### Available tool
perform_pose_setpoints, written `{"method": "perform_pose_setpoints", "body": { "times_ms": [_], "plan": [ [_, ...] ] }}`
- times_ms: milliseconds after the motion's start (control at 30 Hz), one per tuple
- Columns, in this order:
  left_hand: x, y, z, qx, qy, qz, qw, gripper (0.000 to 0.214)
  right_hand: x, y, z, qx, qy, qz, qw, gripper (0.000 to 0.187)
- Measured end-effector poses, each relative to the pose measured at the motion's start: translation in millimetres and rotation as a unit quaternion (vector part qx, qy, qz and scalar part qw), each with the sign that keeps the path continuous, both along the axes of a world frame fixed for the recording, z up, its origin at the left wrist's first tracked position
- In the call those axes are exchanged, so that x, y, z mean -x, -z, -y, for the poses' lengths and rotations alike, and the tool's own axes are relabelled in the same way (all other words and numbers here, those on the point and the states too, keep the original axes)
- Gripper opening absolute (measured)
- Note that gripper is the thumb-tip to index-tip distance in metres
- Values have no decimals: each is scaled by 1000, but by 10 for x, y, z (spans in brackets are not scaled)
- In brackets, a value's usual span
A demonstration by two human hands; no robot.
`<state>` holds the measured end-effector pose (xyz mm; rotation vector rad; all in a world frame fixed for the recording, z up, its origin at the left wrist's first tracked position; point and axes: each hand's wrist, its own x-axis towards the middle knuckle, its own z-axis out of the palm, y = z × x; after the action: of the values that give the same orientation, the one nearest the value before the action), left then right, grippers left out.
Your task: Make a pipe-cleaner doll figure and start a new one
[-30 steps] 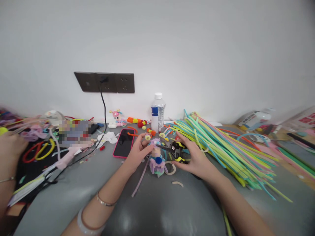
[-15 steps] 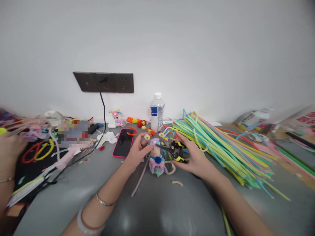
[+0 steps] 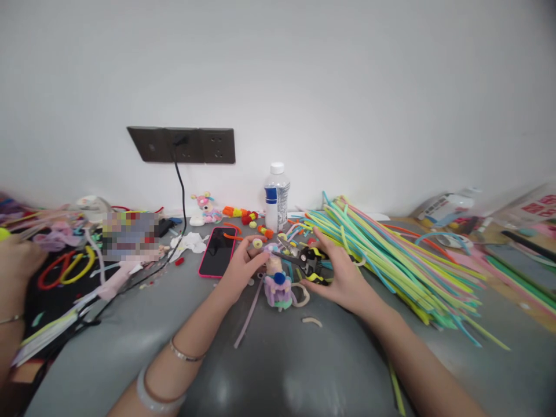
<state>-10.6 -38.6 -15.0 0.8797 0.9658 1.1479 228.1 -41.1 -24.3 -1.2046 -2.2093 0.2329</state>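
Note:
A small pipe-cleaner doll (image 3: 278,289) in lilac, with a blue pom-pom and pale green at its base, stands in front of me. My left hand (image 3: 247,263) is closed on the doll's top, thumb and fingers pinching near a yellow-centred curl. In my right hand (image 3: 343,272) are black and yellow pliers (image 3: 309,263), their jaws pointing left and reaching the doll's upper part. Whether the jaws grip anything is too small to see. A lilac strip (image 3: 247,318) trails from the doll's left, and a cream loop (image 3: 302,295) lies at its right.
A bundle of coloured pipe cleaners (image 3: 399,260) spreads at the right. Behind the doll stands a plastic bottle (image 3: 277,197); a pink-cased phone (image 3: 217,252) lies left of it. A cream scrap (image 3: 311,321) lies in front. At far left is another person's hand (image 3: 19,266).
The doll has tilted slightly and its lower end has shifted a little to the right. Both hands keep their hold, and the pliers have barely moved.

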Motion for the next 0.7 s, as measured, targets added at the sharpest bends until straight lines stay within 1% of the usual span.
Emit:
{"method": "perform_pose_setpoints", "body": {
  "times_ms": [133,200,300,400,500,567,700],
  "plan": [
    [10,-7,-40,22,-37,7,999,52,24,-6,18,-47,19,-37,998,97],
    [14,-14,-50,31,-48,24,998,54,24,-14,24,-62,42,-69,995,97],
    [18,-24,-50,42,-42,57,997,55,-3,-17,-3,-62,92,-117,987,97],
    [26,-21,-49,46,-30,88,995,53,-63,21,-78,-41,141,-133,980,99],
    [34,-18,-56,39,-30,115,992,48,-130,114,-161,-4,170,-109,979,100],
    [36,-22,-59,34,-33,125,991,48,-161,190,-199,23,175,-67,982,98],
    [30,-32,-64,42,-37,129,990,51,-183,301,-230,57,164,36,984,78]
  ]
}}
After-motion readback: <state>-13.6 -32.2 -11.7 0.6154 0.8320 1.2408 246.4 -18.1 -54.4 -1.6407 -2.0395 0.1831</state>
